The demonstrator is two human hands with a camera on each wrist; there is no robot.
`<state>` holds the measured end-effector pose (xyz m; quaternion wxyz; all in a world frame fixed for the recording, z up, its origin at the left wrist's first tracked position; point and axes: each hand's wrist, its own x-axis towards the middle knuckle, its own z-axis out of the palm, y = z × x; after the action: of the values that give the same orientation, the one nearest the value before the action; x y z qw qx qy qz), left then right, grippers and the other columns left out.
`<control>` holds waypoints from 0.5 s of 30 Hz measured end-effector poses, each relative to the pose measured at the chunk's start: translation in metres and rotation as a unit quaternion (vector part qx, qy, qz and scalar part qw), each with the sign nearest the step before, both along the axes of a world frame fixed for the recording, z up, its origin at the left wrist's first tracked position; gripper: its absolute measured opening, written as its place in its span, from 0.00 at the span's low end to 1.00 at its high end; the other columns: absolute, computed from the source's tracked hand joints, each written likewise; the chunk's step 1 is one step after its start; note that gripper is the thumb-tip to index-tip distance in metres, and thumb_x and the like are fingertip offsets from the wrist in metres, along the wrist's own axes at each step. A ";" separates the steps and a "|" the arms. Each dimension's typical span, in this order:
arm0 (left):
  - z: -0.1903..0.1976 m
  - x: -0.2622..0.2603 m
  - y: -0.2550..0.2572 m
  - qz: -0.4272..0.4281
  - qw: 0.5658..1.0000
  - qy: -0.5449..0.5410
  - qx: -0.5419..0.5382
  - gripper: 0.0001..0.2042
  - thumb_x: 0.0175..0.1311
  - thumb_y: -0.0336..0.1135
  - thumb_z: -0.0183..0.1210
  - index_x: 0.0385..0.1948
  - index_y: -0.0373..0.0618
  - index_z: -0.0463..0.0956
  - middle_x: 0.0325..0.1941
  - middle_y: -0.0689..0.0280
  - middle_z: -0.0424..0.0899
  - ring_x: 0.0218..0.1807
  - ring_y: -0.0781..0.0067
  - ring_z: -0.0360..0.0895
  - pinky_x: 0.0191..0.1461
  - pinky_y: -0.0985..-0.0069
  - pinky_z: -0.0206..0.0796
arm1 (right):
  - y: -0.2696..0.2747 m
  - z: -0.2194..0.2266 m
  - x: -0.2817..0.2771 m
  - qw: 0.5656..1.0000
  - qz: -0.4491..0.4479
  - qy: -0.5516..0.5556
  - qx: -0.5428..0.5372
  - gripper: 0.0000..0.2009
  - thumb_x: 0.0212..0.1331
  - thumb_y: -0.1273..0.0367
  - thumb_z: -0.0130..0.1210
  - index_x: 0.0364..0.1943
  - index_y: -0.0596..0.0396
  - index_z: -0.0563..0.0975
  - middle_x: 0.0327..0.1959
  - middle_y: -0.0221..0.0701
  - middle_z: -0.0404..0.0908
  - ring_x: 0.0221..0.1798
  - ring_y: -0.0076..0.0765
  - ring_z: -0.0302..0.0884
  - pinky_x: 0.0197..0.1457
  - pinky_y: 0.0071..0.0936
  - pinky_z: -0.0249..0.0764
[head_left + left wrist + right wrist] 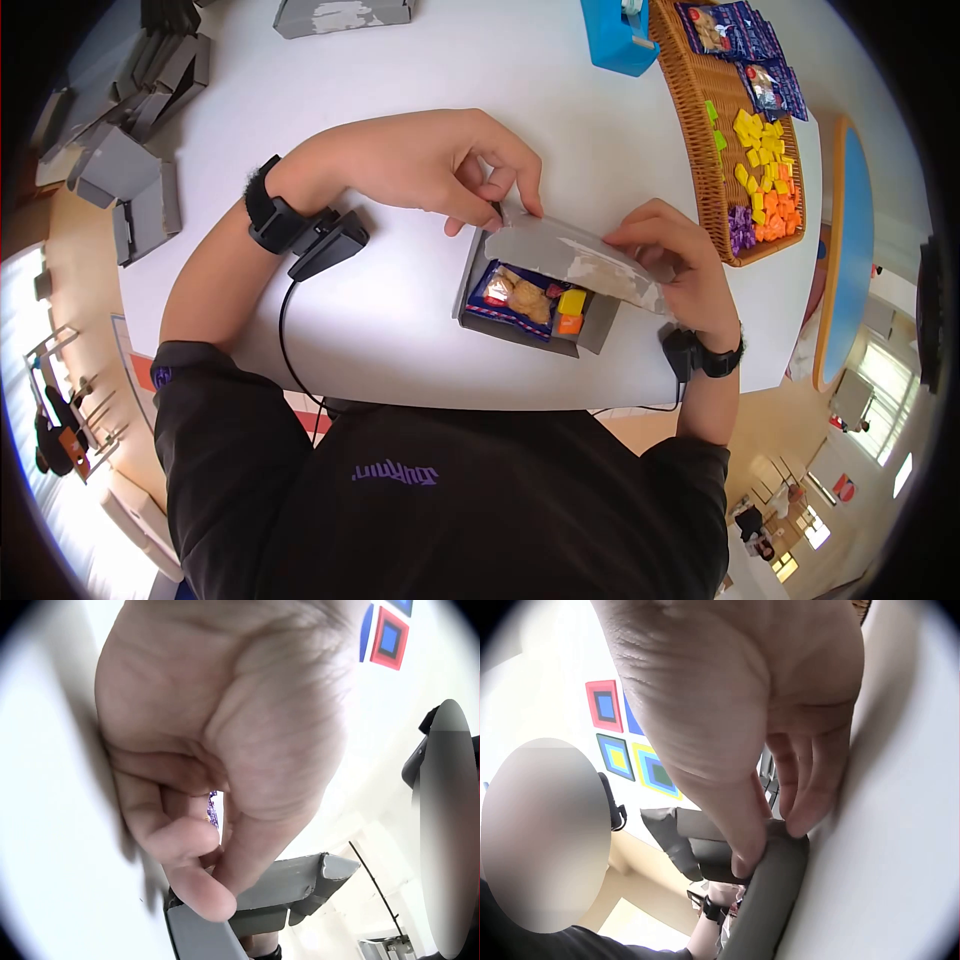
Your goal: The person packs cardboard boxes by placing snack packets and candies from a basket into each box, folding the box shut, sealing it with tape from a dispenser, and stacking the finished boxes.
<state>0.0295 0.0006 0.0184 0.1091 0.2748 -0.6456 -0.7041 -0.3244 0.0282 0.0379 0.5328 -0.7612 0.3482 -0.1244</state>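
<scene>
Grey cardboard box (530, 305) sits near the front edge of the white table (400, 330), lid flap (575, 258) half raised over it. Head view: left hand (420, 165) pinches the flap's left end with thumb and fingers curled on it; right hand (675, 260) pinches the right end, so the lid is held level from both ends, likely to keep it square over the box. Inside: a blue snack packet (515, 295) and yellow and orange candies (571, 310). Wicker basket (700, 130) with more candies and packets lies along the right edge, within reach. Blue tape dispenser (620, 35) at the back edge, flat grey boxes (130, 130) stacked at the left edge.

Left wrist view: left hand (225, 750) fingers curled, thumb and fingertip clamped on the grey flap (277, 889).

Right wrist view: right hand (742, 712) thumb and fingers squeeze the rounded grey flap edge (769, 900). Table (900, 862) just beside it.
</scene>
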 end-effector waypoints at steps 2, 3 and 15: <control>-0.004 0.001 -0.002 -0.007 1.000 0.003 -0.007 0.13 0.61 0.17 0.57 0.45 0.33 0.85 0.28 0.72 0.70 0.31 0.80 0.82 0.34 0.78 0.76 | 0.001 0.003 0.002 1.000 -0.006 -0.004 0.000 0.25 0.50 0.80 0.72 0.57 0.56 0.86 0.51 0.31 0.81 0.49 0.30 0.84 0.47 0.23 0.82; 0.000 0.001 -0.002 -0.002 1.000 -0.005 -0.004 0.13 0.62 0.17 0.56 0.45 0.32 0.85 0.28 0.72 0.70 0.31 0.80 0.81 0.34 0.78 0.76 | 0.003 0.004 0.004 1.000 -0.008 -0.001 0.001 0.25 0.50 0.80 0.72 0.57 0.56 0.86 0.51 0.31 0.81 0.49 0.30 0.84 0.47 0.23 0.82; 0.002 -0.002 -0.003 -0.003 1.000 -0.019 0.003 0.15 0.62 0.15 0.55 0.47 0.32 0.85 0.29 0.73 0.69 0.33 0.81 0.81 0.31 0.81 0.73 | 0.004 0.010 0.011 0.999 0.028 -0.012 -0.008 0.32 0.40 0.73 0.83 0.57 0.54 0.86 0.53 0.29 0.83 0.47 0.26 0.84 0.42 0.21 0.79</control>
<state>0.0279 -0.0019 0.0203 0.0942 0.2863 -0.6464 -0.7009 -0.3130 0.0325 0.0483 0.5340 -0.7735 0.3192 -0.1212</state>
